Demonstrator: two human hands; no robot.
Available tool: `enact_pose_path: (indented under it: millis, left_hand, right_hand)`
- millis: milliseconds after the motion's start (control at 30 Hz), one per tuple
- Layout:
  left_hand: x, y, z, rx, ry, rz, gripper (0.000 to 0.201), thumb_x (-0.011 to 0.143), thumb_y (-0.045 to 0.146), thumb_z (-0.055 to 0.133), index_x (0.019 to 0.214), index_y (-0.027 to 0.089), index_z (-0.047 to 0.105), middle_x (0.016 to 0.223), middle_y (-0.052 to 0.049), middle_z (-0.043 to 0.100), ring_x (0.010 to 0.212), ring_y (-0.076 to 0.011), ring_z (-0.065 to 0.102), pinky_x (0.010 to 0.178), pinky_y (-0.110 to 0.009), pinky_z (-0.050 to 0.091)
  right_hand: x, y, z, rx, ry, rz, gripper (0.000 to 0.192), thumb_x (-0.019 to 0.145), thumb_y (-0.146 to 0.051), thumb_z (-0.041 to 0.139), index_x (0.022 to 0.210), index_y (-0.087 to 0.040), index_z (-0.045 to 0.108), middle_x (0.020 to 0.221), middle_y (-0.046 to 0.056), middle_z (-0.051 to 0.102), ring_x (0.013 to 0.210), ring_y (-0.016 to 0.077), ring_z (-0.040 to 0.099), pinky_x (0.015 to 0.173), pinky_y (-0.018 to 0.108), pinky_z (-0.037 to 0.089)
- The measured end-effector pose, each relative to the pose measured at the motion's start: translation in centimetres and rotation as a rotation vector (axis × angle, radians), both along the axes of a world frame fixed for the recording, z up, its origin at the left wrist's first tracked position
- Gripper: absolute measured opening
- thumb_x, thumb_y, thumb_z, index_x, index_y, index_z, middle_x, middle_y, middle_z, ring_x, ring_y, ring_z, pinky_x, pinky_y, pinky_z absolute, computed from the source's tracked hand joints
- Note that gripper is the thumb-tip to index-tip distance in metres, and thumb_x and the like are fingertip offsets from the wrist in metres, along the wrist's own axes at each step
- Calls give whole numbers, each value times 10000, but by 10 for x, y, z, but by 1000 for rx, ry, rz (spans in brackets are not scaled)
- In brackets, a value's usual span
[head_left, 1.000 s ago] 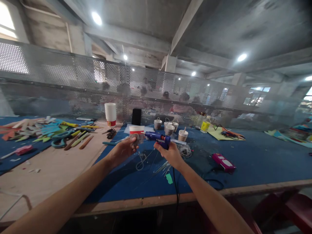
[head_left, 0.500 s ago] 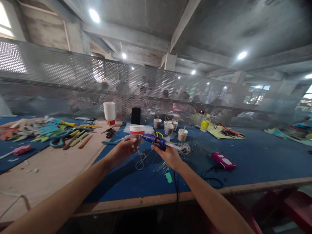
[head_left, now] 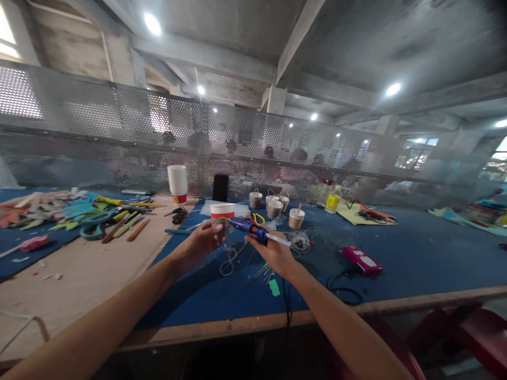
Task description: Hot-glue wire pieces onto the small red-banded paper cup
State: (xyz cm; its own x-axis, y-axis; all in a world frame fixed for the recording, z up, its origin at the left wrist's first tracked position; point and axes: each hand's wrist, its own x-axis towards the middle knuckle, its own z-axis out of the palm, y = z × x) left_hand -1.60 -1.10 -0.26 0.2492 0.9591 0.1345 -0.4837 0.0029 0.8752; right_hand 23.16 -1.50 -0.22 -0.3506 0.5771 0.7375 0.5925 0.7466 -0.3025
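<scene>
Greyish, a small piece (head_left: 225, 225) sits pinched in the left hand (head_left: 204, 240), before the red-and-white cup (head_left: 222, 211); it is best held steady, with the blue glue gun (head_left: 249, 227), gripped in the right hand (head_left: 279, 256), aimed squarely. Whether they touch is unclear; the trigger is hidden.

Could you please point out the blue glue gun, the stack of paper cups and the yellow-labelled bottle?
Blue glue gun (head_left: 247, 227): head view, on the middle of its body.
Stack of paper cups (head_left: 177, 182): head view, on its white side.
Yellow-labelled bottle (head_left: 332, 202): head view, on its label.
</scene>
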Motion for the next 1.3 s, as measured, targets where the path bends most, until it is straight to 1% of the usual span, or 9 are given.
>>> enact_pose_path:
  millis: [167, 333, 433, 533, 667, 800, 1000, 1167, 1300]
  left_hand:
    - [1, 0, 0, -5, 8, 26, 299, 744, 200, 857, 1016, 146, 744, 798, -17, 698, 684, -120, 674, 604, -186, 514]
    - [3, -4, 3, -1, 14, 30, 310, 728, 217, 871, 1004, 146, 749, 789, -13, 691, 674, -111, 656, 605, -185, 507]
    - [4, -6, 5, -1, 19, 38, 294, 727, 218, 871, 988, 153, 752, 792, -9, 687, 677, -109, 650, 612, -188, 509]
    - [3, -4, 3, 5, 20, 39, 293, 728, 218, 869, 987, 151, 751, 793, -10, 682, 675, -110, 650, 601, -189, 505]
    - [2, -1, 1, 9, 19, 28, 304, 749, 222, 853, 1021, 139, 746, 817, -30, 695, 684, -117, 658, 604, -190, 508]
    - [2, -3, 2, -6, 2, 40, 283, 749, 197, 849, 1003, 131, 744, 806, -29, 699, 676, -121, 663, 595, -187, 509]
    - [1, -4, 3, -9, -16, 24, 278, 753, 180, 845, 1010, 136, 749, 803, -28, 710, 674, -123, 668, 589, -191, 507]
    - [2, -5, 6, -24, -26, 30, 239, 750, 165, 842, 967, 140, 745, 792, -25, 714, 671, -124, 669, 585, -199, 497]
    - [3, -6, 7, -32, -29, 25, 204, 741, 173, 850, 907, 147, 734, 717, -6, 684, 668, -131, 673, 579, -194, 496]
  right_hand:
    - [-1, -2, 2, -11, -7, 4, 346, 977, -525, 569, 1039, -204, 684, 807, 60, 756, 780, 255, 727, 670, 301, 525]
    - [0, -3, 2, -18, 3, 11, 338, 977, -518, 575, 1027, -199, 677, 834, 69, 760, 840, 267, 732, 717, 311, 532]
    - [0, -2, 1, -17, 3, 5, 338, 978, -520, 575, 1027, -201, 675, 834, 64, 759, 820, 256, 730, 702, 301, 521]
    - [0, -1, 0, -8, -3, -8, 345, 976, -527, 575, 1016, -199, 676, 815, 60, 756, 795, 251, 726, 679, 295, 508]
    - [1, 0, -1, -3, -13, -26, 346, 974, -529, 576, 1021, -202, 678, 784, 52, 750, 810, 252, 727, 685, 294, 510]
    - [1, 0, -1, -5, -10, -9, 335, 976, -516, 578, 1045, -203, 675, 796, 54, 750, 817, 251, 728, 695, 299, 523]
    - [0, -1, 0, -16, 0, -14, 310, 972, -488, 594, 1038, -195, 675, 824, 64, 755, 808, 255, 730, 688, 306, 529]
    - [1, 0, 0, -10, 0, -25, 300, 964, -485, 609, 1049, -204, 674, 804, 60, 752, 814, 262, 734, 701, 310, 533]
    - [1, 1, 0, 1, -2, -29, 306, 971, -490, 591, 1023, -199, 670, 839, 74, 762, 811, 270, 737, 710, 324, 541]
